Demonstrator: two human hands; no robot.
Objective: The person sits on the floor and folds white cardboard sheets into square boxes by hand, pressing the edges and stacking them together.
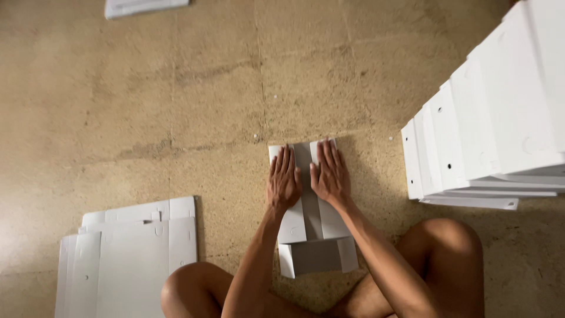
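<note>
**Two hands flat on a box piece**

I see my left hand [283, 179] and right hand [329, 174] lying flat, fingers spread, pressing a white folded cardboard box blank [312, 235] on the tan floor [176, 106] between my knees. Flat white cardboard sheets [126, 253] lie left; stacked white boxes [488, 123] stand right.

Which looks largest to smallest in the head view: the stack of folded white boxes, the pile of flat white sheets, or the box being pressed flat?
1. Stack of folded white boxes, though it is nearer the camera.
2. Pile of flat white sheets.
3. Box being pressed flat, under the left hand and right hand.
</note>
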